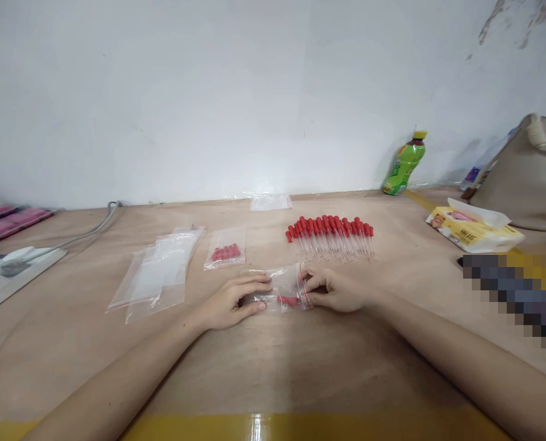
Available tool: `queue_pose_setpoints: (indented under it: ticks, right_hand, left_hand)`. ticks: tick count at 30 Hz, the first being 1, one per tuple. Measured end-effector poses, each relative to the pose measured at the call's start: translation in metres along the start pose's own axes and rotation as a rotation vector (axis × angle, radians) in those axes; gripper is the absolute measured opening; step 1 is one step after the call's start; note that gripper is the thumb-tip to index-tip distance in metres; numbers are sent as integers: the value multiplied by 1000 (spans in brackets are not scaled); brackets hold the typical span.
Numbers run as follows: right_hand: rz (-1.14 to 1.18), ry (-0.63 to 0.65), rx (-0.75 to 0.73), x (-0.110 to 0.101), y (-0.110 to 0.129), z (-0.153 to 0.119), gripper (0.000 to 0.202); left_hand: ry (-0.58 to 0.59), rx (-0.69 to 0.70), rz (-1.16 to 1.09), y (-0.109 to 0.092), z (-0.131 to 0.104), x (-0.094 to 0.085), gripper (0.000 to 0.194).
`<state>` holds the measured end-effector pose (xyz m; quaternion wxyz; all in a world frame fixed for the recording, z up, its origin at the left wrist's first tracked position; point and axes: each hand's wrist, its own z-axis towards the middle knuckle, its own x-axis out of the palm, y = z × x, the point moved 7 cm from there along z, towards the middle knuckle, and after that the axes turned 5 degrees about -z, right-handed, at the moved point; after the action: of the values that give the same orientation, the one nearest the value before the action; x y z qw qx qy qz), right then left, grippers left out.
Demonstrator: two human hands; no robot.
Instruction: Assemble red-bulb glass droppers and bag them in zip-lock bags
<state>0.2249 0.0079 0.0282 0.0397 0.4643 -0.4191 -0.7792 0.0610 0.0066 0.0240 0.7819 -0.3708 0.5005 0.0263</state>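
Observation:
A clear zip-lock bag [282, 282] lies on the table between my hands, with its red-lined opening to the right. Inside it, a red rubber bulb [287, 301] shows near the bag's lower edge. My left hand [237, 300] rests over the bag's left end with its fingers stretched out. At the opening, the thumb and fingers of my right hand [336, 290] pinch the bag's edge. Just beyond it lies a row of droppers [330, 236] with red bulbs and clear tubes. Another zip-lock bag [225, 248], holding several red-bulbed droppers, lies behind my left hand.
Flat plastic bags [160, 272] overlap on the left, and one more bag [270, 202] lies by the wall. A power strip [20, 269] with cables sits far left, near pink packets [13, 223]. On the right are a green bottle [405, 164], a tissue pack [475, 229] and a beige bag [523, 177].

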Motion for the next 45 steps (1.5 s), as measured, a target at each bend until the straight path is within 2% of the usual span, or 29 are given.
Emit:
queue_pose_setpoints:
  ticks: [2,5,7,12,17,22,26,29,32,35,38,41,45]
  right_hand:
    - [-53,-37,95,-17,-7,2,16]
    - [-249,-315,346,-54,-25,10,17]
    - [-432,-441,470,-69,-31,20,17]
    - [-765,-411,749,-64,-41,61,21]
    - [-746,-341,899,-54,-53,82,23]
    - [-678,-347,941,-55,-63,81,26]
    - [-639,-369,906,-60,-55,74,24]
    - [-566,-432,752,-65,-43,57,24]
    - [-221,-660,506,-68,-36,23,24]
    - [137,-767,416,-56,-46,-13,61]
    - [332,-827,461,-38,-57,-35,80]
    - [410,-867,514,-24,-61,-40,78]
    - [568,-862,487,-11,-66,-36,57]
  left_hand:
    - [13,-8,-5,1,0,1,34]
    - [35,-34,-11,3,0,2,34]
    - [52,-42,-11,3,1,3,33]
    - [50,-47,-21,1,2,2,33]
    - [45,-34,-19,1,2,2,34]
    - [28,-15,-8,2,2,3,33]
    - [22,-6,-21,1,2,3,33]
    - [39,-24,-22,2,1,3,33]
    - [68,-33,-19,1,1,2,35]
    - [97,-7,-7,-2,1,3,37]
    - [85,15,54,-4,1,2,37]
    - [70,12,100,-3,0,3,36]
    - [81,-3,113,-2,-1,6,44]
